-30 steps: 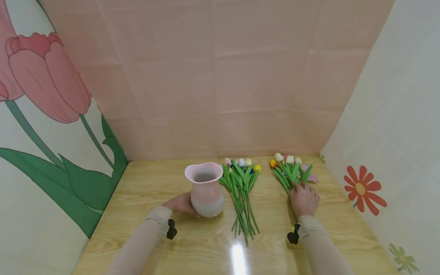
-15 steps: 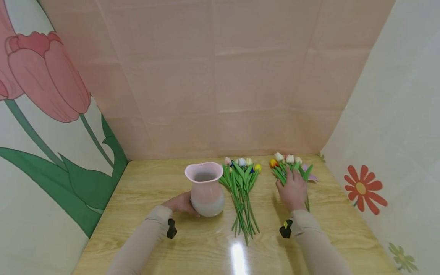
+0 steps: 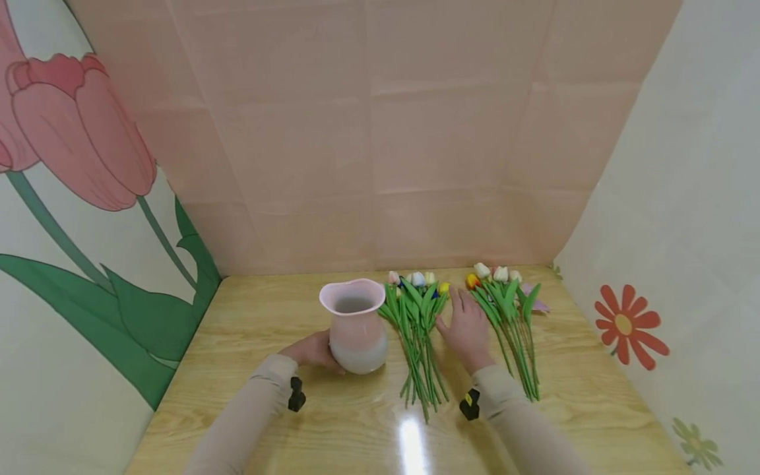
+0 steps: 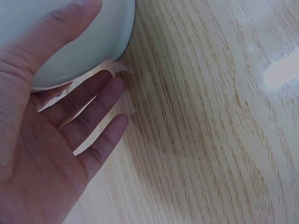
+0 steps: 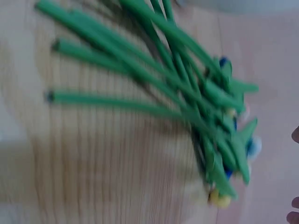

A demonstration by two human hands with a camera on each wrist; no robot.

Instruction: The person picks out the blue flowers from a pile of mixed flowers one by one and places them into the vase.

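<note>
A vase (image 3: 359,340) with a flared pink rim and a pale lower body stands left of the middle of the table. My left hand (image 3: 315,351) holds its lower left side; in the left wrist view the thumb lies across the vase (image 4: 100,46) and the other fingers reach beside its base. My right hand (image 3: 468,330), fingers extended, hovers between two bunches of tulips. Its thumb is close to the left bunch (image 3: 420,323). Stems of that bunch (image 5: 140,70) fill the right wrist view, somewhat blurred, with fingertips (image 5: 293,217) at the edge.
Another bunch of tulips (image 3: 512,316), with white and orange heads, lies to the right, a lilac flower (image 3: 539,306) at its side. A pink backdrop (image 3: 380,165) rises behind the wooden table (image 3: 255,316). Printed side walls flank it.
My right hand has let go of the right bunch and moved left, towards the other tulips. The left hand and the vase have stayed in place.
</note>
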